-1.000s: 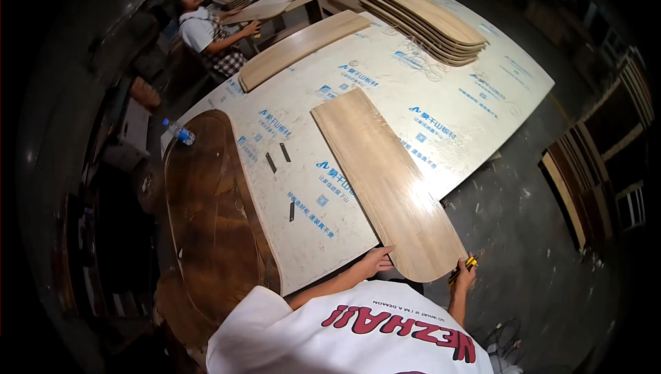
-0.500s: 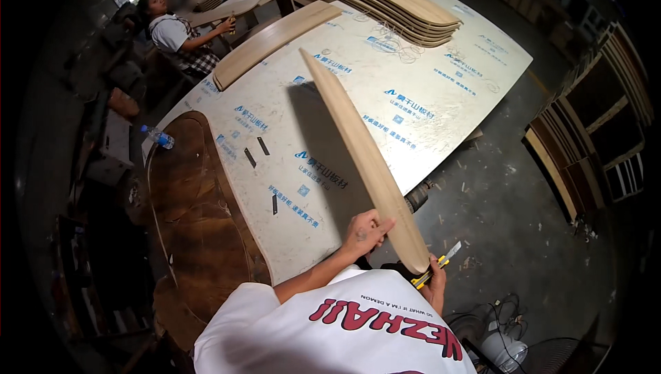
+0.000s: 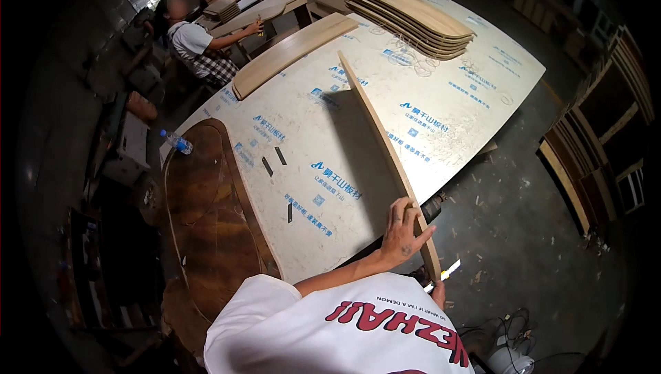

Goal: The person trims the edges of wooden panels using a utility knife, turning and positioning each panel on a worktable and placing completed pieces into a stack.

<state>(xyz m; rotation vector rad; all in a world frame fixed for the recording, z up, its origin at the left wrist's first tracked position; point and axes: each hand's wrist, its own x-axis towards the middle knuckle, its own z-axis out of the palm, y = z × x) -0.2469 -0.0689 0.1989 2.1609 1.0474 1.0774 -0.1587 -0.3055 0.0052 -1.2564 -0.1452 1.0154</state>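
Note:
A long wooden board (image 3: 377, 123) stands tilted on its edge over the white sheet-covered table, its near end by my body. My left hand (image 3: 405, 235) lies over the board's upper edge near that end, fingers bent around it and thumb side spread. At the board's near tip is my right hand (image 3: 439, 294), mostly hidden behind the board and my shirt. It grips a yellow utility knife (image 3: 445, 275) with the blade out, pointing away to the right. Whether the right fingers also press on the board is hidden.
The white table (image 3: 441, 147) bears a stack of curved boards (image 3: 413, 19), a single board (image 3: 296, 54), several dark blades (image 3: 267, 166) and loose string. Left are a brown sheet (image 3: 200, 188) and a water bottle (image 3: 176, 141). A co-worker (image 3: 196, 44) sits beyond; panels (image 3: 585, 147) lean right.
The board has turned more upright, showing its narrow edge instead of its wood-grain face. My left hand has shifted onto the upper edge, fingers more spread. The knife remains in my right hand.

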